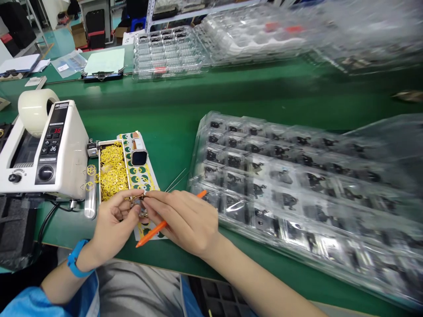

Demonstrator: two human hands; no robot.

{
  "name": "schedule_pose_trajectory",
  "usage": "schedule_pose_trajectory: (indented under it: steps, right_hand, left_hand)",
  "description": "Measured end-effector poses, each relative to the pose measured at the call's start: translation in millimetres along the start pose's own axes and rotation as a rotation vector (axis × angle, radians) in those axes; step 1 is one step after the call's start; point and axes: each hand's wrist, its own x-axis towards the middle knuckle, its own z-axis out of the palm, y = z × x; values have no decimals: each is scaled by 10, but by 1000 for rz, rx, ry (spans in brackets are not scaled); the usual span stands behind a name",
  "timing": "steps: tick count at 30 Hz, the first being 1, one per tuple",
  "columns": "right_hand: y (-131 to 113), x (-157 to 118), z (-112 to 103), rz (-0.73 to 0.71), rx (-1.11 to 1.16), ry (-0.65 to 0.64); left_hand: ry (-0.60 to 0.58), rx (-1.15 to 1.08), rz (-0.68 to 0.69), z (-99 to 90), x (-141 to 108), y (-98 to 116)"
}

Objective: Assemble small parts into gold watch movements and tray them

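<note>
My left hand point(115, 222), with a blue band on its wrist, pinches a small metallic part point(141, 203) just in front of the yellow pieces. Touching the same part from the right is my right hand point(187, 220), its fingers closed. An orange stick-like tool point(152, 234) passes through the right hand, its pointed end toward the lower left. Fingers cover much of the small part. Behind the hands, a white box point(127, 169) holds many yellow ring-like pieces point(113, 169). A smartwatch point(139, 157) lies on a patterned sheet point(148, 176) beside it.
A white tape dispenser point(62, 154) stands at the left. Stacked clear trays with dark parts point(238, 176) fill the right side of the green table point(158, 103). More clear trays point(168, 53) and a clipboard point(105, 64) are at the back. Thin tweezers point(176, 179) lie behind my right hand.
</note>
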Motion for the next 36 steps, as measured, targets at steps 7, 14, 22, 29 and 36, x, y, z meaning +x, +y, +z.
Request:
schedule_pose_trajectory:
  steps: [7, 14, 22, 29, 36]
  right_hand:
    - [4, 18, -23, -45, -44, -16]
    - [-72, -11, 8, 87, -35, 27]
    - [-147, 12, 53, 206, 40, 21]
    - [-88, 46, -91, 474, 487, -23]
    - [32, 72, -135, 438, 784, -311]
  left_hand:
    - [16, 55, 30, 19, -15, -15]
    - [5, 59, 82, 27, -23, -13]
    - [36, 8, 55, 40, 14, -7]
    - [108, -115, 39, -16, 80, 1]
    - [-89, -125, -58, -66, 65, 27]
